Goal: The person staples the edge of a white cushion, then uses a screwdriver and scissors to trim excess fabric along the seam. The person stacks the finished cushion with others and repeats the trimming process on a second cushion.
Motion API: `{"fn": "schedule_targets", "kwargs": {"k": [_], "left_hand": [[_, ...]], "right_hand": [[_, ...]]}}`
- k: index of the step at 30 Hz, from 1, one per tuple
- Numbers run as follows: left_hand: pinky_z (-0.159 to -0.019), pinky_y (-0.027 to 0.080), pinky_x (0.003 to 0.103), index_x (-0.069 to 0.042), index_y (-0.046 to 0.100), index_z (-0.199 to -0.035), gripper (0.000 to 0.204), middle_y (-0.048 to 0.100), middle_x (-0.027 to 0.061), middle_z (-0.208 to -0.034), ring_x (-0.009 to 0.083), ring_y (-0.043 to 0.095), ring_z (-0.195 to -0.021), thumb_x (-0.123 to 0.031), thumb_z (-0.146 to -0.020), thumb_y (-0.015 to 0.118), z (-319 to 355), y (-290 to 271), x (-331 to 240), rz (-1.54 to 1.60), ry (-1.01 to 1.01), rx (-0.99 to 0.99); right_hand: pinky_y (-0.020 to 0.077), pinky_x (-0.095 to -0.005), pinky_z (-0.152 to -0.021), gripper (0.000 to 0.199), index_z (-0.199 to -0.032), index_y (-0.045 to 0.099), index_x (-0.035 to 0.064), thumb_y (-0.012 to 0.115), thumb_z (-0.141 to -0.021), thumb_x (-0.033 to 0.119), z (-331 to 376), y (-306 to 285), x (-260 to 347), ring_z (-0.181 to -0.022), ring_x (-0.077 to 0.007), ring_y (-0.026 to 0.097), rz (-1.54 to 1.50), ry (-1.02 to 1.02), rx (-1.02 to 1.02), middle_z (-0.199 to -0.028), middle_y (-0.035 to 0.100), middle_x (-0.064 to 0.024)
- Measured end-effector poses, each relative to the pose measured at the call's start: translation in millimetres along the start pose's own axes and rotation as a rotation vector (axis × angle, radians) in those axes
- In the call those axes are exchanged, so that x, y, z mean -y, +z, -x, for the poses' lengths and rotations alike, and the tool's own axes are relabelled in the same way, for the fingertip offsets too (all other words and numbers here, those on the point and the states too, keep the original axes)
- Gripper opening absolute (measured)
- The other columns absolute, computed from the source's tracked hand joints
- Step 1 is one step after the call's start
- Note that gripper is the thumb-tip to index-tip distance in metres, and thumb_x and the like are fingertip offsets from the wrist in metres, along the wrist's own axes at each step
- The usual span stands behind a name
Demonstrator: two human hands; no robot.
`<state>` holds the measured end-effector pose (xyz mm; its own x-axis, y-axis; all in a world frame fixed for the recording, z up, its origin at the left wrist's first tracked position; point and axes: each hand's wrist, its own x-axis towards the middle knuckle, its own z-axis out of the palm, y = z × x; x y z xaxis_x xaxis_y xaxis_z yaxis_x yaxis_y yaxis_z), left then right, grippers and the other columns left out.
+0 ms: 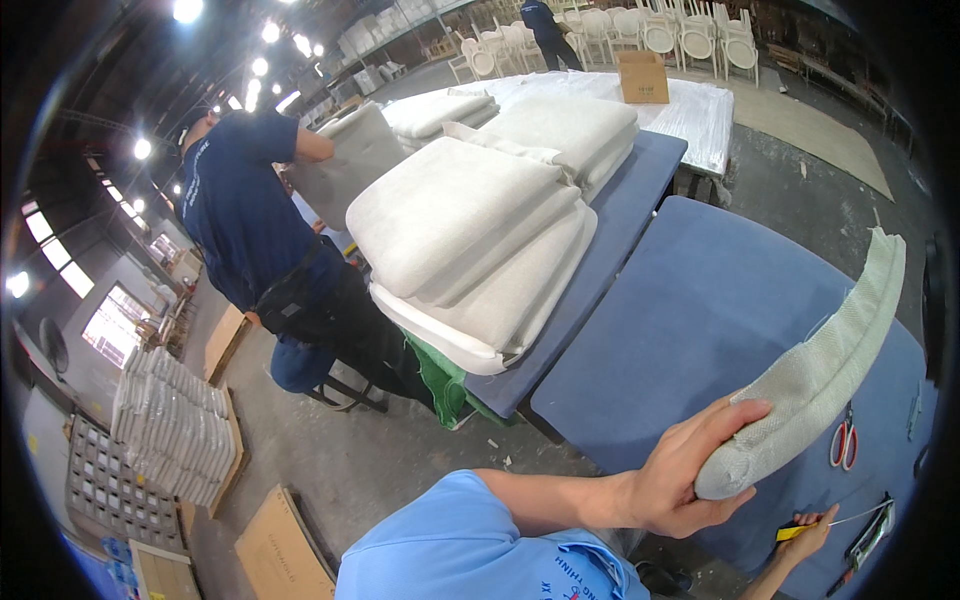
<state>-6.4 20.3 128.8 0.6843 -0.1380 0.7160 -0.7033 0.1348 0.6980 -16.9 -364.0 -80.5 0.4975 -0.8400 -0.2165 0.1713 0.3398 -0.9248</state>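
My left hand point(690, 465) grips the lower end of a curved, padded seat cushion point(815, 385) in pale grey-green woven fabric, tilted up over the blue tabletop. Its upper end shows frayed fabric edges. At the lower right, my right hand point(808, 540) is closed on a yellow-and-black tool point(795, 530). A thin, light strip or rod runs from those fingers toward a black-and-silver hand tool point(868, 540); how they join is unclear. Red-handled scissors point(844, 443) lie on the blue table point(690, 310) beside the cushion.
Stacked white cushions point(470, 225) cover a second blue table point(655, 160) at the left. Another person point(265, 210) in dark blue handles a grey panel point(355, 155). Behind stand a cardboard box point(642, 78) and white chairs point(660, 35). A wrapped stack point(170, 425) sits far left.
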Motion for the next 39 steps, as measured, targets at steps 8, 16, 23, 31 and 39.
{"fn": "schedule_targets", "kwargs": {"k": [8,16,23,31,39], "left_hand": [[-0.101,0.048,0.043,0.01,0.04,-0.151,0.077,0.057,0.0278,-0.135,0.039,0.063,-0.12,-0.003,-0.084,0.075,3,13,1,-0.006,0.075,0.007],[-0.104,0.047,0.042,0.01,0.04,-0.151,0.078,0.056,0.0289,-0.138,0.0399,0.061,-0.125,-0.005,-0.083,0.075,4,13,-1,-0.044,0.077,0.036],[-0.106,0.046,0.043,0.008,0.04,-0.151,0.079,0.054,0.0287,-0.142,0.0398,0.06,-0.128,-0.001,-0.082,0.075,1,4,-1,-0.04,0.035,0.038],[-0.105,0.047,0.043,0.007,0.039,-0.152,0.08,0.056,0.0264,-0.139,0.0388,0.061,-0.125,0.001,-0.081,0.076,-1,-2,-3,-0.049,-0.041,0.018],[-0.105,0.047,0.044,0.006,0.038,-0.152,0.082,0.053,0.0279,-0.141,0.0397,0.061,-0.125,0.002,-0.08,0.078,-2,-4,-2,-0.045,-0.045,0.036]], "right_hand": [[0.0405,-0.0284,-0.053,0.043,-0.08,0.045,0.017,0.069,-0.103,0.046,8,4,4,-0.052,-0.0092,0.039,-0.031,0.015,0.017,-0.061,0.038,0.0038],[0.0422,-0.0289,-0.053,0.043,-0.08,0.046,0.0177,0.069,-0.103,0.047,12,2,1,-0.051,-0.0091,0.039,-0.001,-0.018,0.016,-0.06,0.039,0.0041],[0.0408,-0.0282,-0.052,0.042,-0.082,0.046,0.0179,0.068,-0.103,0.047,3,-3,-2,-0.051,-0.0085,0.039,0.021,-0.014,0.06,-0.06,0.038,0.0043],[0.041,-0.0276,-0.052,0.04,-0.083,0.047,0.0185,0.068,-0.103,0.045,2,0,-3,-0.052,-0.008,0.038,0.044,0.001,0.037,-0.061,0.038,0.0045],[0.0415,-0.0262,-0.052,0.041,-0.081,0.047,0.0191,0.07,-0.102,0.045,3,2,-1,-0.052,-0.0071,0.038,0.075,-0.013,0.009,-0.062,0.039,0.0053]]}}
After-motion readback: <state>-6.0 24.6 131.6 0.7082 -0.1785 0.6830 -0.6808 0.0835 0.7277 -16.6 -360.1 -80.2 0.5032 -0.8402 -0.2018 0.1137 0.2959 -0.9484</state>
